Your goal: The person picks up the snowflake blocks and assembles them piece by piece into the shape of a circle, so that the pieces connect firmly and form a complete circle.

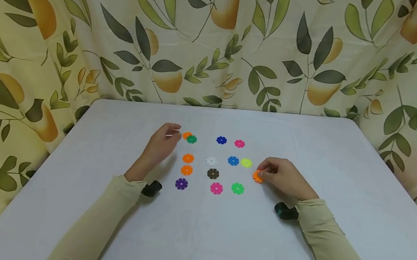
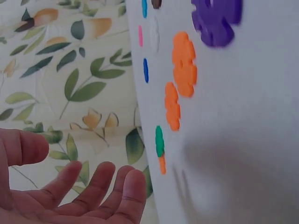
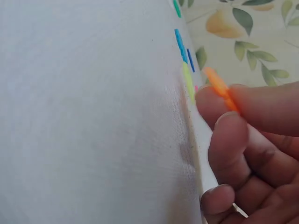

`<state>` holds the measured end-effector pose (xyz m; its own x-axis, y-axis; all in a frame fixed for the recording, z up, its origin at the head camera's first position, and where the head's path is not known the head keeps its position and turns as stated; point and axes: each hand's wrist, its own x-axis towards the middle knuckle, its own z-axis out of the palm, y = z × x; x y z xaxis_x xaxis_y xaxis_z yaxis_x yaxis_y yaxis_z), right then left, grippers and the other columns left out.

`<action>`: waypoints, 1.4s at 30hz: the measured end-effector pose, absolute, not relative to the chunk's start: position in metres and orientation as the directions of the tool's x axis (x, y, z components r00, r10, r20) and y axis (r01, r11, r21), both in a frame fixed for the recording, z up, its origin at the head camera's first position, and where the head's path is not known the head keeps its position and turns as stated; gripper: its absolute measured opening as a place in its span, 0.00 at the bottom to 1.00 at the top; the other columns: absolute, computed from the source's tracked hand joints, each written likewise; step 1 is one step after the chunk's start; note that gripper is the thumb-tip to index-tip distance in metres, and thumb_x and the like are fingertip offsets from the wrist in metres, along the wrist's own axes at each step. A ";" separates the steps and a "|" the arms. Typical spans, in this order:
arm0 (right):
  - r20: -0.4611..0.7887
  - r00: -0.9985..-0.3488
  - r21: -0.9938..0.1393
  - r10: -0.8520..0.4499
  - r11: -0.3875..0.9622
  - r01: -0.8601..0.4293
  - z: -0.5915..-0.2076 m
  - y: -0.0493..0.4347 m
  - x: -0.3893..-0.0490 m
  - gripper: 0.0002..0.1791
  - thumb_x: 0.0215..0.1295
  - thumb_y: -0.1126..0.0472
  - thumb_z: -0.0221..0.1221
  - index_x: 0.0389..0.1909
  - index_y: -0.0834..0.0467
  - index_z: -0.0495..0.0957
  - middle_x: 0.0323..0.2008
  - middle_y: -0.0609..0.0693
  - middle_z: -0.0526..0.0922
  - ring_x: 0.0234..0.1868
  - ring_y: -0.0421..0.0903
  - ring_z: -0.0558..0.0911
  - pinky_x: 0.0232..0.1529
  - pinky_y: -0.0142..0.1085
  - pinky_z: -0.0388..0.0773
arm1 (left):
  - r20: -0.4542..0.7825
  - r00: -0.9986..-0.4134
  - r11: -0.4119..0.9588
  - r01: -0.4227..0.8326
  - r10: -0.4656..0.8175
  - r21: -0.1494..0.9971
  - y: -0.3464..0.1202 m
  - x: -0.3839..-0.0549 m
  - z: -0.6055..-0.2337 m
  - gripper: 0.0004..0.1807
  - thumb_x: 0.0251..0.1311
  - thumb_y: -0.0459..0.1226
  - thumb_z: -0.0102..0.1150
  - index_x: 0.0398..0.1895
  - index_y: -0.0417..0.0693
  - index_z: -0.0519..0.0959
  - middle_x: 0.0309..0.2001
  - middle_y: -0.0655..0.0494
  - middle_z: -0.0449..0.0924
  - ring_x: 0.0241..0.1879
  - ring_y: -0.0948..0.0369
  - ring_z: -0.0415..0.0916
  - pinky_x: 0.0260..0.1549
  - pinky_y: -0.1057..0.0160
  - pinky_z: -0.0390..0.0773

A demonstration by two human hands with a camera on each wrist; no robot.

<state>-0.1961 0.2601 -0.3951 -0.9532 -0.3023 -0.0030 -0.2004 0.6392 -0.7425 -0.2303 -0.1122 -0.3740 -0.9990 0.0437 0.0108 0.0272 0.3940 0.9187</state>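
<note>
My right hand (image 1: 282,176) pinches an orange notched disc (image 1: 257,176) between thumb and finger, right of the yellow disc (image 1: 246,163); the right wrist view shows this orange disc (image 3: 220,88) edge-on. My left hand (image 1: 162,141) is raised beside a green disc (image 1: 192,139) that overlaps an orange disc (image 1: 187,135). In the left wrist view the left hand's fingers (image 2: 98,186) are spread and hold nothing, apart from the green disc (image 2: 160,141). Two more orange discs lie nearer me, the upper one (image 1: 188,158) above the lower one (image 1: 187,170).
Other notched discs lie on the white table (image 1: 192,243): purple (image 1: 181,184), brown (image 1: 213,173), white (image 1: 211,161), dark blue (image 1: 221,140), blue (image 1: 233,161), light green (image 1: 238,189), a far pink (image 1: 239,143) and a near pink (image 1: 216,188). A leaf-patterned curtain (image 1: 217,69) hangs behind.
</note>
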 end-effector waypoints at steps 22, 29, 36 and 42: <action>0.001 -0.997 -0.862 -0.081 0.506 -0.042 -0.385 0.267 -0.193 0.14 0.77 0.61 0.62 0.51 0.69 0.83 0.27 0.55 0.86 0.28 0.47 0.78 0.30 0.34 0.66 | -0.025 -0.878 0.632 0.323 0.477 0.705 -0.064 -0.198 -0.361 0.14 0.79 0.41 0.59 0.57 0.42 0.82 0.41 0.54 0.84 0.42 0.56 0.78 0.37 0.62 0.81; 0.032 -0.997 -0.865 -0.074 0.498 -0.064 -0.383 0.267 -0.194 0.13 0.78 0.62 0.61 0.49 0.70 0.83 0.27 0.55 0.86 0.28 0.47 0.79 0.30 0.32 0.69 | -0.256 -0.854 0.800 0.263 0.452 0.539 -0.104 -0.202 -0.360 0.14 0.70 0.43 0.70 0.44 0.44 0.77 0.32 0.54 0.78 0.31 0.58 0.72 0.31 0.62 0.72; 0.040 -0.996 -0.865 -0.082 0.496 -0.076 -0.386 0.270 -0.197 0.14 0.78 0.61 0.61 0.50 0.70 0.83 0.29 0.55 0.87 0.30 0.46 0.80 0.33 0.32 0.73 | -0.441 -0.802 0.873 0.191 0.402 0.448 -0.120 -0.204 -0.364 0.21 0.63 0.49 0.77 0.42 0.47 0.77 0.36 0.54 0.78 0.40 0.57 0.74 0.38 0.60 0.74; 0.024 -0.998 -0.880 -0.062 0.473 -0.050 -0.390 0.275 -0.199 0.15 0.79 0.61 0.61 0.51 0.72 0.82 0.35 0.53 0.90 0.31 0.43 0.84 0.34 0.33 0.80 | -0.397 -0.781 0.846 0.297 0.482 0.444 -0.113 -0.204 -0.366 0.16 0.64 0.43 0.76 0.39 0.43 0.79 0.35 0.54 0.79 0.37 0.57 0.74 0.38 0.60 0.76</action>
